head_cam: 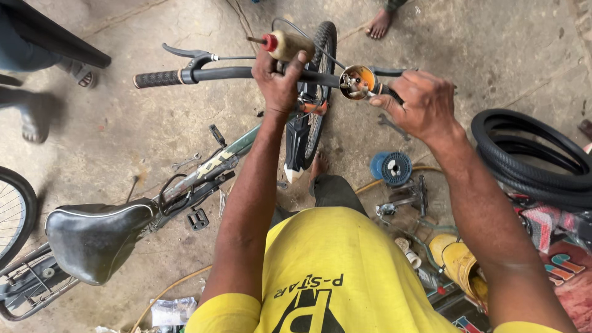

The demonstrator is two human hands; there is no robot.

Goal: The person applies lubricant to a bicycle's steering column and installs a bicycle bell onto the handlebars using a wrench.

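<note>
Concrete floor (493, 43) carries everything, stained and cracked. Bicycle (185, 179) runs from the lower left edge up toward top centre, black saddle (92, 237) at lower left, front wheel (317, 92) pointing at the top edge, black handlebar (216, 75) lying across the upper middle with a rubber grip (157, 79) and brake lever (185, 52) at its left end. Stack of black tyres (530, 157) at the right edge. Part of another spoked wheel (12, 209) at the left edge. Yellow container (459, 262) near lower right, blue wire spool (390, 168) on the floor between the bike and the tyres, spanner (185, 162) and loose pedal (198, 219) on the floor beside the frame. Bare foot (379, 24) of another person at the top edge, sandalled feet (77, 73) at upper left. Left hand (279, 83) wrapped over the handlebar near its middle, closed on a small oil can (287, 44) with a red collar, spout pointing left. Right hand (419, 105) well apart from it on the right side of the bar, fingers pinched on a small round metal bell cup (357, 82), orange inside, sitting on the bar just right of the stem.
</note>
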